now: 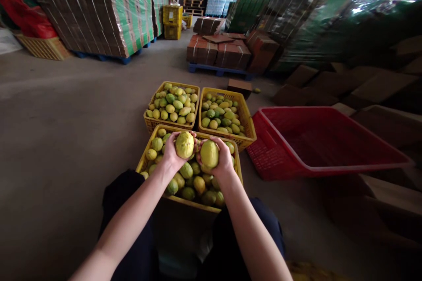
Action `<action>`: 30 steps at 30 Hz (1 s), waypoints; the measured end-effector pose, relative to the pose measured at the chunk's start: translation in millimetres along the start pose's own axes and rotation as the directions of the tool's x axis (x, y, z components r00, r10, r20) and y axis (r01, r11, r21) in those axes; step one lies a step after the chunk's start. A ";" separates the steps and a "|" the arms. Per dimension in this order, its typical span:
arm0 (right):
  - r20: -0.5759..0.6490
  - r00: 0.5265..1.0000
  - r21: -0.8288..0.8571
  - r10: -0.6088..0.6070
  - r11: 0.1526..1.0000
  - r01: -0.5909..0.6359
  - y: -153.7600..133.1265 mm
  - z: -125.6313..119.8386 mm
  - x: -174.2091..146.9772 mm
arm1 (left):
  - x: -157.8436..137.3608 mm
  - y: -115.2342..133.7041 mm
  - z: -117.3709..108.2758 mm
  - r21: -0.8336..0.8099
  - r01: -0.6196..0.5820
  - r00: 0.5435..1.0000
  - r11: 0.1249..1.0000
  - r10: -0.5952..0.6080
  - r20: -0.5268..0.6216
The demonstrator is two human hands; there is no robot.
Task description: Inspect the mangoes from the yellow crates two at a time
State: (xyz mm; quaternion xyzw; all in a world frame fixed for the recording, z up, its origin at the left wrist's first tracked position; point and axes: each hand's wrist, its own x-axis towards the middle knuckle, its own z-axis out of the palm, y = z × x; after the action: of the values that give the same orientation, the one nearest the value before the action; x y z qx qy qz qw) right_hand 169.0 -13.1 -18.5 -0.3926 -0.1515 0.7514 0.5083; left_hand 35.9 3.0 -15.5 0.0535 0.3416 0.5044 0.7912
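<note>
My left hand grips a bumpy yellow lemon. Beside it, my right hand is wrapped round a smoother yellow-green lemon. Both fruits are held up side by side over the nearest yellow crate, which is full of green and yellow lemons. Behind that crate stand two more yellow crates: the left one is heaped with mostly yellow lemons, and the right one holds a lower pile of mixed green and yellow lemons.
A large red plastic basket stands right of the crates, near flattened cardboard. Behind are a small cardboard box and bundled cardboard on a blue pallet. Wrapped stacks rise at left and right. Yellow crates stand farther back.
</note>
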 end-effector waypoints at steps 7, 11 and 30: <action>-0.074 0.990 0.043 -0.121 0.991 0.124 2.6 2.4 1.4 | -5.0 5.3 5.7 -0.123 -0.117 0.988 0.985 0.128 0.083; -0.039 0.980 0.044 -0.194 0.980 0.196 0.6 0.7 0.5 | -10.2 10.7 4.7 -0.151 -0.043 0.990 0.988 0.063 0.128; 0.029 0.785 0.029 -0.619 0.786 0.618 25.6 22.2 4.1 | 4.3 -10.8 16.3 0.021 -0.400 0.894 0.916 0.385 0.230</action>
State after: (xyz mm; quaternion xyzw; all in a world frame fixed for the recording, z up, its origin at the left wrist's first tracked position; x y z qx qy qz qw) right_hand 135.2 -16.9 -22.0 -0.3028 -0.2740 0.5521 0.7269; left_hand 54.9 5.6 -9.9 0.2038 0.2506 0.6329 0.7037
